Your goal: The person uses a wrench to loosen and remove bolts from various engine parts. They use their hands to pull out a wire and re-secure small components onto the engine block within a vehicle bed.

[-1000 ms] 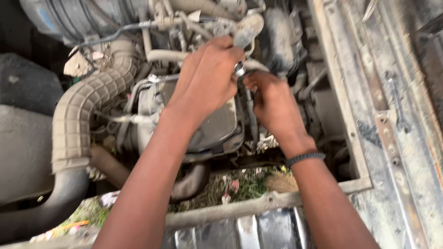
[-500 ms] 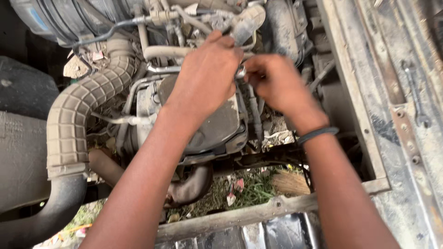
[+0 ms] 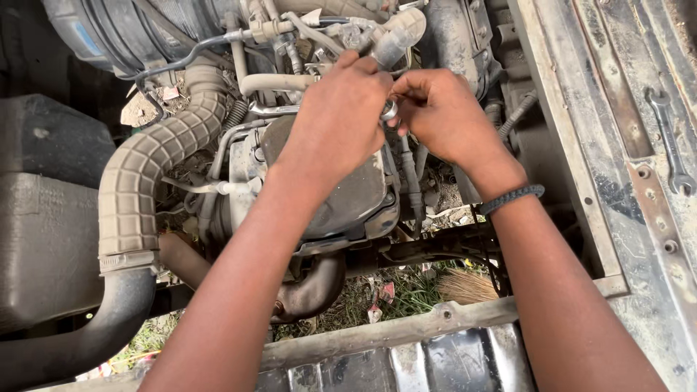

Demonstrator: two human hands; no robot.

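Over the engine (image 3: 341, 196), left hand (image 3: 337, 120) and right hand (image 3: 443, 116) pinch a small metal fitting (image 3: 390, 110) between them, equally near.

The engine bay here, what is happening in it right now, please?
A person leans over an open, dusty engine. The left hand and the right hand meet over the engine and pinch a small shiny metal fitting between their fingertips. A ribbed grey rubber intake hose curves to the left. A steel open-ended spanner lies unused on the rusty body panel at right.
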